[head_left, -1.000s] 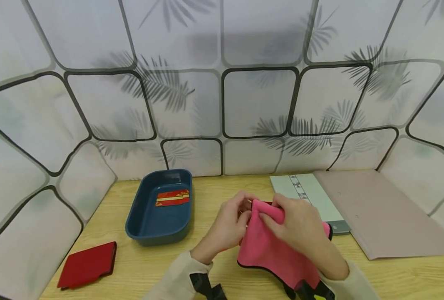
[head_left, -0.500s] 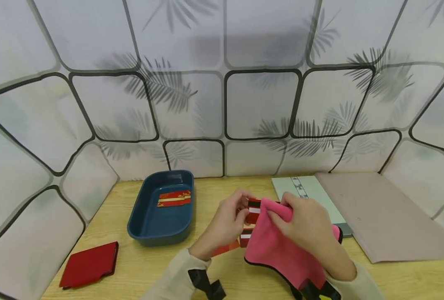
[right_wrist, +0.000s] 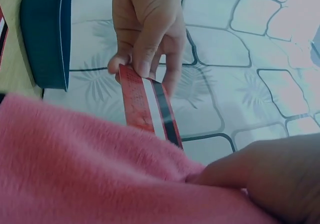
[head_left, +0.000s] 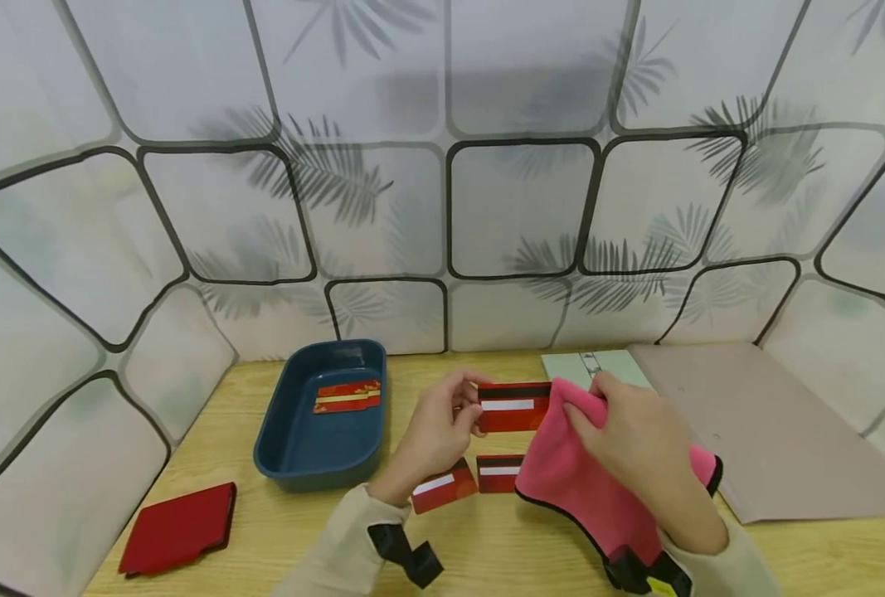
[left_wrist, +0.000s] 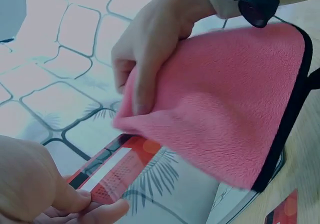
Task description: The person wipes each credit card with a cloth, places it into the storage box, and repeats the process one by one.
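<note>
My left hand [head_left: 438, 427] pinches a red bank card [head_left: 515, 407] by its left edge, thumb in front. The card's side with a black stripe and a white strip faces me. My right hand [head_left: 639, 439] grips a pink cloth [head_left: 572, 473] with black edging, bunched between thumb and fingers. A fold of the cloth meets the card's right end and hides it. In the right wrist view the card [right_wrist: 145, 104] runs down behind the cloth [right_wrist: 90, 159]. Below the hands, two more red cards lie on the table, the left one [head_left: 444, 487] tilted, the right one [head_left: 498, 474] partly behind the cloth.
To the left stands a blue tray [head_left: 315, 478] with red and gold cards [head_left: 345, 396] in it. A red wallet-like case [head_left: 177, 528] lies at the front left. A pale green notebook [head_left: 629, 367] and a greyish-pink board [head_left: 756, 423] lie at the right.
My right hand and the cloth have moved right along the held card, baring most of its striped face. The two cards on the table have come into fuller view.
</note>
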